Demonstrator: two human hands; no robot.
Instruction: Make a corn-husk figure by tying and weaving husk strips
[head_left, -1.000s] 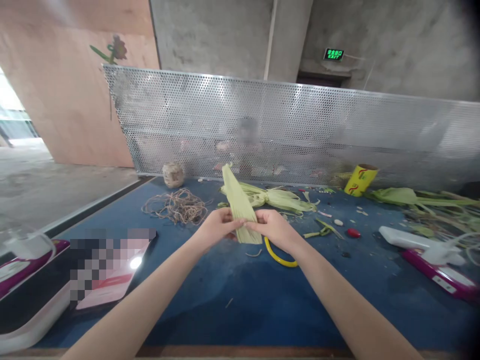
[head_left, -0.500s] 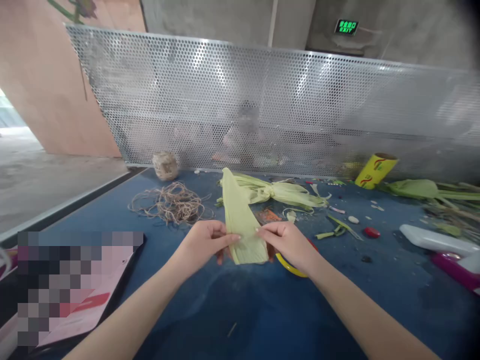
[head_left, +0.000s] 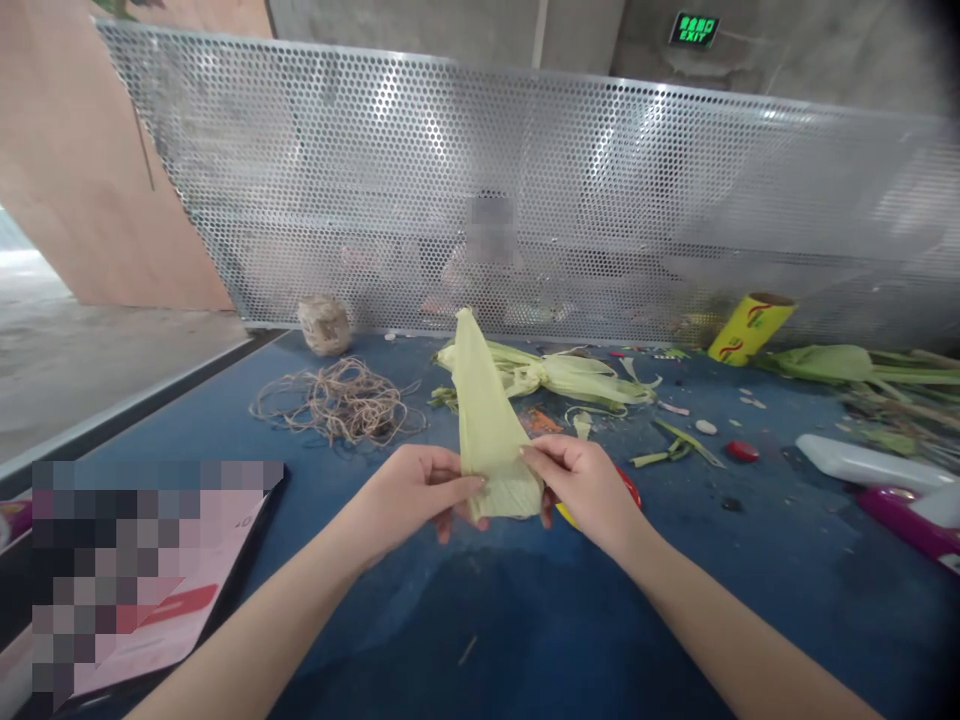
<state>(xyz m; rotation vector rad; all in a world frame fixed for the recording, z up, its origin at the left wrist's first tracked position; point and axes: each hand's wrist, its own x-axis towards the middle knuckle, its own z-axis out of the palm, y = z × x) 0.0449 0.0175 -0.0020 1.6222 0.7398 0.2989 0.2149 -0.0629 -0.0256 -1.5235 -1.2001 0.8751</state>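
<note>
— Nearest entry?
— One corn husk (head_left: pixel 487 420), pinched at its wide lower edge by the left hand (head_left: pixel 416 490) and the right hand (head_left: pixel 581 480), and held tip-up above the blue table (head_left: pixel 525 620).
— Beyond?
— Loose twine (head_left: pixel 337 400), a tied husk bundle (head_left: pixel 555 378) and a perforated screen (head_left: pixel 375 180) are listed.

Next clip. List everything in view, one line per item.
husk leaf: one, pale green, held above table centre
tied husk bundle: one, pale green, behind the leaf
twine tangle: one, tan, left of the leaf
twine ball: one, tan, far left by the screen
roll: one, yellow, by the screen, right
loose leaves: several, green, far right
small oval piece: one, red, right of the bundle
table: one, blue, under everything
perforated screen: one, silver, along the table's far edge
person: one, colour unclear, behind the screen
left hand: one, bare, fingers pinching the leaf's lower left edge
right hand: one, bare, fingers pinching the leaf's lower right edge
</note>
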